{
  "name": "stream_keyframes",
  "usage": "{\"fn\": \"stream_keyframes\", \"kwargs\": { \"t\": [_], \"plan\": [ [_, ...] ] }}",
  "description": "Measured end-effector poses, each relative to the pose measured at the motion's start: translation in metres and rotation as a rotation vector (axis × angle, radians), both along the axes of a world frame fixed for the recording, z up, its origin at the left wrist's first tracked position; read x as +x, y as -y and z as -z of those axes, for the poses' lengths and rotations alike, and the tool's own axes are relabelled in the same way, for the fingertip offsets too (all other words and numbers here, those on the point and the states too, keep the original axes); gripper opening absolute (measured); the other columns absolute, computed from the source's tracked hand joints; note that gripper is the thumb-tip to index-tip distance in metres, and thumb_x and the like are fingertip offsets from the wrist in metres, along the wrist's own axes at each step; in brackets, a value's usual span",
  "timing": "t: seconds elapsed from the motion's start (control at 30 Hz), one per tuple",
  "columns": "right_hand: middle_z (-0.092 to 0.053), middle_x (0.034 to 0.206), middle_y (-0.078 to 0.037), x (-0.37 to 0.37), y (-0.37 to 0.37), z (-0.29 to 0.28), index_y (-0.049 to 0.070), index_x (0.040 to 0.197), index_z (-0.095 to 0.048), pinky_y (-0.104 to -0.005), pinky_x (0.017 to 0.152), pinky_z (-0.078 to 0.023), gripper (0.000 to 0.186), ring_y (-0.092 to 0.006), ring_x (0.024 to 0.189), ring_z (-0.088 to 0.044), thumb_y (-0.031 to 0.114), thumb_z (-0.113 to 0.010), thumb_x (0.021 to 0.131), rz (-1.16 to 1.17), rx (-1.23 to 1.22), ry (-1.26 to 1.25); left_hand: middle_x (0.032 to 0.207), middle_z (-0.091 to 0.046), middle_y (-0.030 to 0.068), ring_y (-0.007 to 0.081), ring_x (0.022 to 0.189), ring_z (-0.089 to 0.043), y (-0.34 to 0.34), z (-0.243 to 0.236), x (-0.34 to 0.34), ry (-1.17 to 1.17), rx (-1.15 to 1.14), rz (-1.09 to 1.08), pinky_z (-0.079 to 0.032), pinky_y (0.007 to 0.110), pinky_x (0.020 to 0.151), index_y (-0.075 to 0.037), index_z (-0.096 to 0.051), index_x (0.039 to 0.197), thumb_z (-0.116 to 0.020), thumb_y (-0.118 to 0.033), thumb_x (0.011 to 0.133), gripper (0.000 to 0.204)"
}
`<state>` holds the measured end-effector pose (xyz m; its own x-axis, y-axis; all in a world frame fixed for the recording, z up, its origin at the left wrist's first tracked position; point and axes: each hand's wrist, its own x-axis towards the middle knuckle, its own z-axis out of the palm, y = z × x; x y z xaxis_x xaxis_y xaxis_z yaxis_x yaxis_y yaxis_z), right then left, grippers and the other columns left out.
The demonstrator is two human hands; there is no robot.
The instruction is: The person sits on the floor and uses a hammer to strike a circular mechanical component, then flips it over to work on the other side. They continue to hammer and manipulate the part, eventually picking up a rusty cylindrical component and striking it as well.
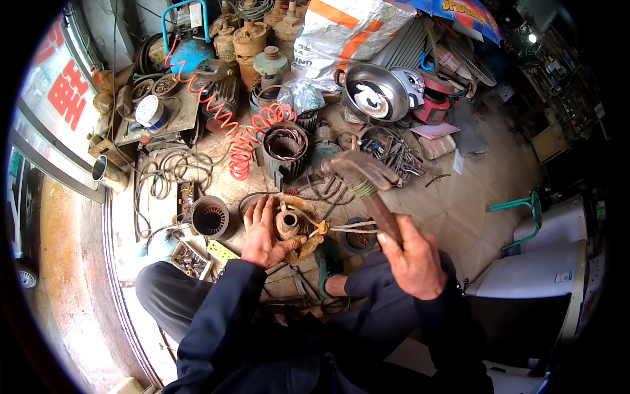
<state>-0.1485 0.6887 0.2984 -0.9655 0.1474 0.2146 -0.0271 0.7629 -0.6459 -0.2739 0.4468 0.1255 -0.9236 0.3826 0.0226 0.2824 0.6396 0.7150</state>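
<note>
A hammer is raised over the floor in my right hand (412,257), whose fingers are wrapped round its brown handle (384,220). Green binding circles the handle just below the slightly blurred metal head. Lower and to the left, my left hand (266,235) grips the side of a rusty metal housing (289,231), thumb along its near edge. The housing has a round hole facing up. Cords (348,227) run rightward from beside it, tied at an orange-brown knot. The hammer head is apart from the housing, up and to its right.
Beyond my hands stands a motor stator (285,146); another round slotted core (211,217) is to the left. A red coiled hose (243,154), a metal basin (376,93) and piled tools (394,154) lie farther off. A parts box (191,259) sits near my left knee.
</note>
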Motion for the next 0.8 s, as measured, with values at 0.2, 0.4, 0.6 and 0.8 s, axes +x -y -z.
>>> {"fn": "stream_keyframes", "kwargs": {
  "t": [0.2, 0.4, 0.6, 0.8],
  "plan": [
    [-0.063, 0.072, -0.023, -0.056, -0.036, 0.002, -0.001, 0.092, -0.054, -0.0485, 0.057, -0.049, 0.023, -0.0454, 0.066, -0.064, 0.014, -0.071, 0.096, -0.205, 0.227, 0.019, 0.157, -0.038, 0.0244, 0.0427, 0.145, -0.032, -0.003, -0.003, -0.001, 0.056, -0.015, 0.003, -0.033, 0.047, 0.121, 0.003, -0.036, 0.155, -0.096, -0.047, 0.061, 0.122],
    [-0.062, 0.071, -0.023, -0.092, -0.065, 0.047, -0.001, 0.090, -0.053, -0.0498, 0.057, -0.049, 0.029, -0.0478, 0.069, -0.064, 0.020, -0.073, 0.095, -0.421, 0.254, 0.166, 0.155, -0.038, 0.0263, 0.0447, 0.141, -0.034, -0.003, 0.001, -0.002, 0.063, -0.040, -0.003, -0.033, 0.050, 0.120, 0.003, -0.034, 0.155, -0.097, -0.047, 0.058, 0.126],
    [-0.063, 0.069, -0.021, -0.098, -0.064, 0.073, 0.000, 0.091, -0.054, -0.0477, 0.057, -0.052, 0.031, -0.0438, 0.064, -0.066, 0.024, -0.072, 0.096, -0.449, 0.163, 0.059, 0.155, -0.037, 0.0265, 0.0450, 0.141, -0.033, -0.004, 0.000, -0.002, 0.065, -0.050, 0.014, -0.034, 0.051, 0.120, 0.005, -0.032, 0.155, -0.097, -0.047, 0.059, 0.126],
    [-0.063, 0.068, -0.022, -0.109, -0.062, 0.069, 0.000, 0.090, -0.053, -0.0477, 0.055, -0.050, 0.031, -0.0415, 0.062, -0.067, 0.025, -0.071, 0.097, -0.511, 0.267, 0.212, 0.154, -0.037, 0.0266, 0.0450, 0.142, -0.033, -0.002, -0.008, -0.003, 0.065, -0.074, 0.034, -0.033, 0.052, 0.120, 0.003, -0.031, 0.156, -0.097, -0.048, 0.059, 0.127]
  ]
}}
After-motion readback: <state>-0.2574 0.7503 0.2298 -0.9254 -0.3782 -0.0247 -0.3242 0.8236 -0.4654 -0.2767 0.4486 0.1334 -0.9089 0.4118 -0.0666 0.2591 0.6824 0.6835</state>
